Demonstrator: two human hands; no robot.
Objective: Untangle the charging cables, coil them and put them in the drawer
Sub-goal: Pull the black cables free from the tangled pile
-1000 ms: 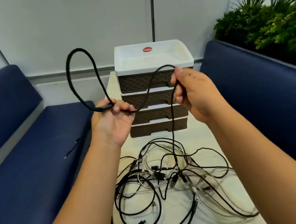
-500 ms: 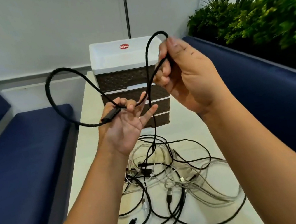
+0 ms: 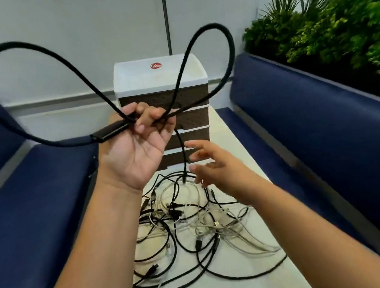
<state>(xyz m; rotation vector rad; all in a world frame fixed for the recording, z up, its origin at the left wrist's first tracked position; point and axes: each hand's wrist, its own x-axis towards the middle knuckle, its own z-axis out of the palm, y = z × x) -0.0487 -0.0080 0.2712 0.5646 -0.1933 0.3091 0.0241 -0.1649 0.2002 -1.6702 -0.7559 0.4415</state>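
My left hand (image 3: 139,142) is raised, palm toward me, and grips a thick black braided cable (image 3: 90,85) that stands up in two big loops, one left and one right. Its black plug sticks out left of my fingers. A length of the same cable hangs down from the hand into the tangle of black and white cables (image 3: 192,228) on the table. My right hand (image 3: 215,167) hovers lower, fingers spread, just right of that hanging length and holding nothing. Behind stands the brown drawer unit (image 3: 190,119) with a white top, its drawers closed.
The narrow white table (image 3: 241,143) runs between two dark blue benches, left bench (image 3: 34,218) and right bench (image 3: 329,121). Green plants (image 3: 340,28) fill the back right behind the right bench. A pale wall closes the far end.
My right hand let go of the black cable and dropped toward the pile. A second loop now stands at the right, and my left hand holds both loops, raised higher.
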